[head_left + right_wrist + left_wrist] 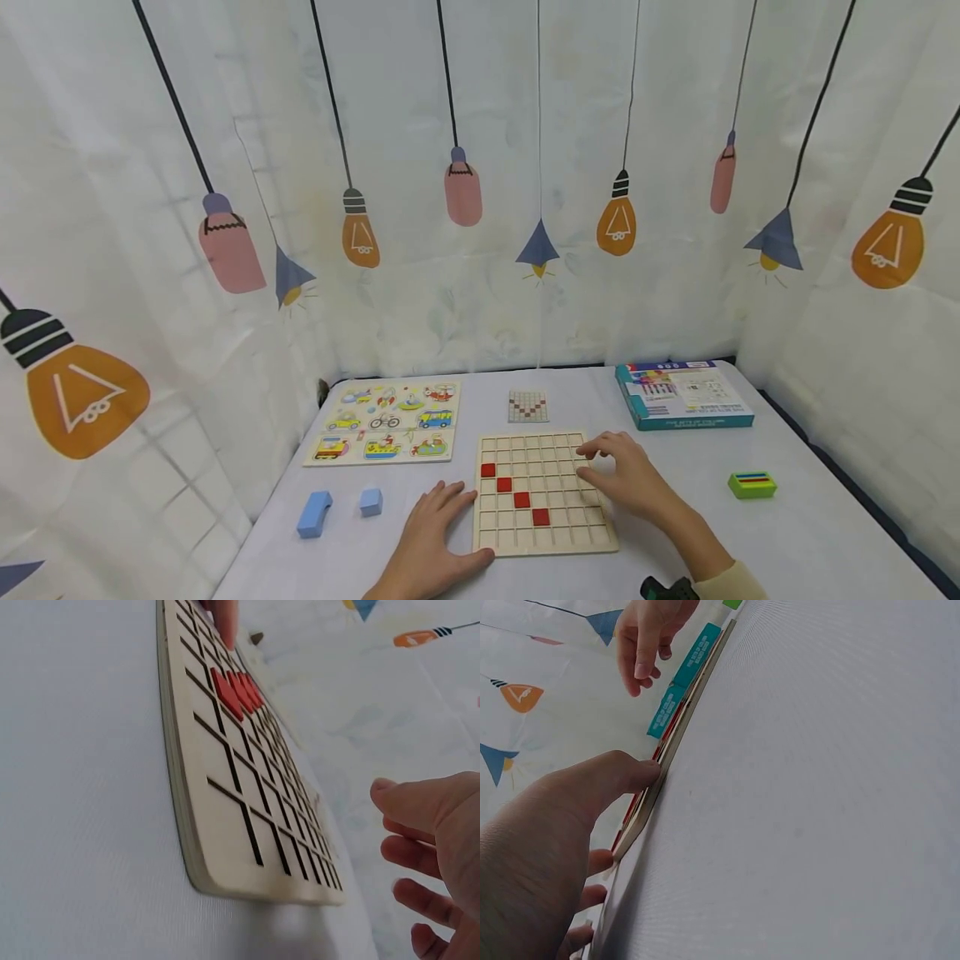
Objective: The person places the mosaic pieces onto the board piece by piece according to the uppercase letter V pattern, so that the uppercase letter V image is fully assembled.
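Note:
A wooden grid board (pixel 543 533) lies flat, with several red squares (pixel 522 500) set in a diagonal from its left side down toward the front. My left hand (pixel 431 542) rests at its front left corner, thumb on the front edge and fingers spread along the left edge; the left wrist view shows the thumb against the board's edge (pixel 676 727). Over the right part of the board is my right hand (pixel 633 479), thumb and fingers apart. In the right wrist view this hand (pixel 442 847) hangs beside the board (pixel 232 874) with nothing between the fingers.
Behind the board lies a small pattern card (pixel 528 407). A vehicle picture board (pixel 382 423) and two blue blocks (pixel 313 514) (pixel 371 502) are on the left. A teal box (pixel 693 422) sits at back right, a green block (pixel 752 485) at right.

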### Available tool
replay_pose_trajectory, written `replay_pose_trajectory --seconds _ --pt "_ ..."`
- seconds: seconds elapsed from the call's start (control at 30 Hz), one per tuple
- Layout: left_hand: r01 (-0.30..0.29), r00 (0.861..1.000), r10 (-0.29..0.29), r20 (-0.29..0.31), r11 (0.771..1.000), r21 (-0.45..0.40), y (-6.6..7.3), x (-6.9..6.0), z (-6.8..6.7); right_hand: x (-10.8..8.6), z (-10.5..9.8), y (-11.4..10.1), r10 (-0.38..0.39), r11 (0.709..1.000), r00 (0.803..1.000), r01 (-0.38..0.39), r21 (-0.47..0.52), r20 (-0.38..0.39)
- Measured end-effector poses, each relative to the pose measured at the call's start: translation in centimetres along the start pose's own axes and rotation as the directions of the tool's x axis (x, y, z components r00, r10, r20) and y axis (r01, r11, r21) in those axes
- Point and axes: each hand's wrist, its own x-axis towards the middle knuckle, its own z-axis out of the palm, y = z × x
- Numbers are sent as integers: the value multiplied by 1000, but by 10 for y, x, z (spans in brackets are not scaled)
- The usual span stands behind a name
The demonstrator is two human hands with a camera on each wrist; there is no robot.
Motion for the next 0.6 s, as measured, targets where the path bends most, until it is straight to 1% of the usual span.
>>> replay_pose_trajectory --seconds 0.1,0.23,0.37,0.6 --pt "7 1000 -7 5 1000 -2 -1 0 0 -5 -6 11 -2 1000 1000 2 -19 -3" --pt "-3 1000 3 1 1000 -2 -2 1 0 -12 -14 23 26 999 1000 -27 -41 -5" --pt "-7 1000 7 4 1000 2 -2 2 1 -18 -22 33 45 998 999 -45 -42 -15" --pt "-12 1000 12 10 1000 5 -4 4 1 -27 -30 50 78 995 997 -76 -70 20"
